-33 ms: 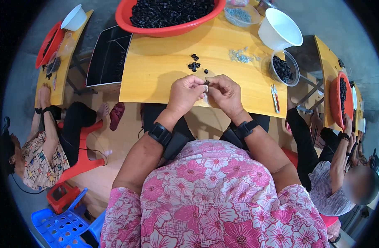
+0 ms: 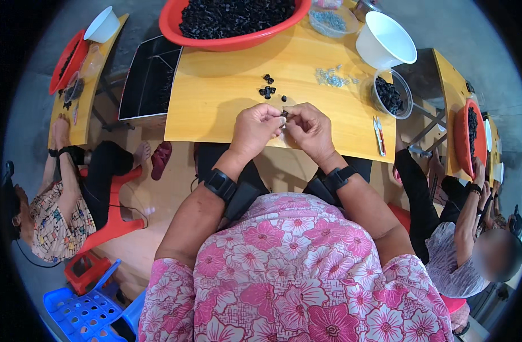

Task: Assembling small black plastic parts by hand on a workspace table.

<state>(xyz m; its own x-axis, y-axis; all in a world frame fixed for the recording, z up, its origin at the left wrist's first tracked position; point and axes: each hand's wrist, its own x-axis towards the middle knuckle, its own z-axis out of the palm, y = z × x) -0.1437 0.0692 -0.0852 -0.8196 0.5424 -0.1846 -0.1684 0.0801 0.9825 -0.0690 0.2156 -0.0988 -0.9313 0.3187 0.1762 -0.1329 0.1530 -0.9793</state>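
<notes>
**both hands pinched on one small black piece at table edge**

as the head view shows it, the left hand (image 2: 255,128) and right hand (image 2: 309,130) meet over the near edge of the yellow table (image 2: 215,108). the fingertips of both are closed together on a small black piece (image 2: 284,114), held just above the tabletop. no change in position can be confirmed from this view.

just beyond the hands lies a small cluster of loose black pieces (image 2: 267,90). a red basin (image 2: 175,25) heaped with the same pieces sits at the far edge. to the right are a scatter of small metal parts (image 2: 332,80), a clear bowl (image 2: 406,85) of black pieces, a white bowl (image 2: 386,40) and a red-handled cutter (image 2: 379,135). other people sit at tables on either side.
</notes>
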